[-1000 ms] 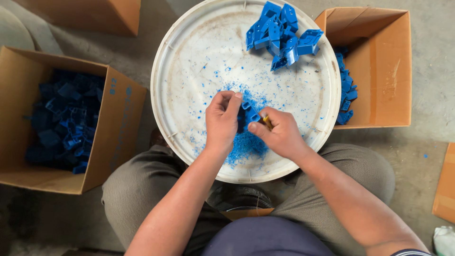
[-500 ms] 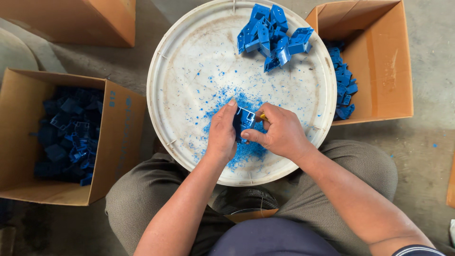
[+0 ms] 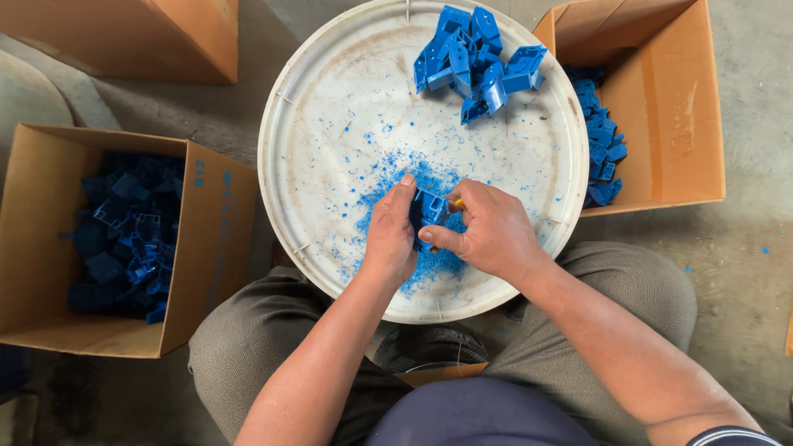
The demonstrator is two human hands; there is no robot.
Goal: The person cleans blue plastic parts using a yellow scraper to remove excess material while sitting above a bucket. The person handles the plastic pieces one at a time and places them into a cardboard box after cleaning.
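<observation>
My left hand [image 3: 391, 234] grips a small blue plastic part [image 3: 431, 208] over the near side of a round white tray [image 3: 330, 107] resting on my knees. My right hand [image 3: 489, 231] closes beside it, fingers on the same part, with a thin yellowish tool tip [image 3: 458, 202] showing at the thumb. Blue shavings [image 3: 388, 177] are scattered on the tray under and around both hands. A heap of blue plastic parts [image 3: 479, 62] lies at the tray's far edge.
A cardboard box [image 3: 202, 272] at my left holds several dark blue parts [image 3: 124, 235]. Another cardboard box [image 3: 669, 99] at the right holds more blue parts [image 3: 601, 144]. A third box [image 3: 149, 33] stands at the top left. Concrete floor [image 3: 743, 256] surrounds everything.
Both hands have stayed together near the tray's front, turning the blue part between them. The view has drifted a little, so the tray sits slightly higher and left.
</observation>
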